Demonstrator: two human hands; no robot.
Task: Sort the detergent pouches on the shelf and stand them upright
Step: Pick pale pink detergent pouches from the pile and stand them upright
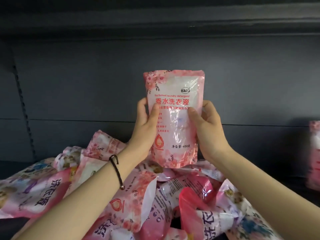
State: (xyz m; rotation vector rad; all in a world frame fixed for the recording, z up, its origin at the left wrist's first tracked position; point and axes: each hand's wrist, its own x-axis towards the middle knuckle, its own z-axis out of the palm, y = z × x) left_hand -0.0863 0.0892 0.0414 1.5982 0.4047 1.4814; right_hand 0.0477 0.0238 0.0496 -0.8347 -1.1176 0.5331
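A pink and white detergent pouch (pixel 174 118) with red print is held upright in mid-air in front of the dark shelf back. My left hand (pixel 145 125) grips its left edge, thumb across the front. My right hand (pixel 207 129) grips its right edge the same way. Below it lies a jumbled pile of pouches (pixel 131 201), pink and purple ones mixed, lying flat or tilted over one another. One more pink pouch (pixel 314 153) stands upright at the far right edge, blurred and partly cut off.
The dark shelf back panel (pixel 86 84) rises behind everything, with a perforated upright strip (pixel 24 111) at the left. Dark shelf floor (pixel 285 170) shows between the pile and the standing pouch at the right.
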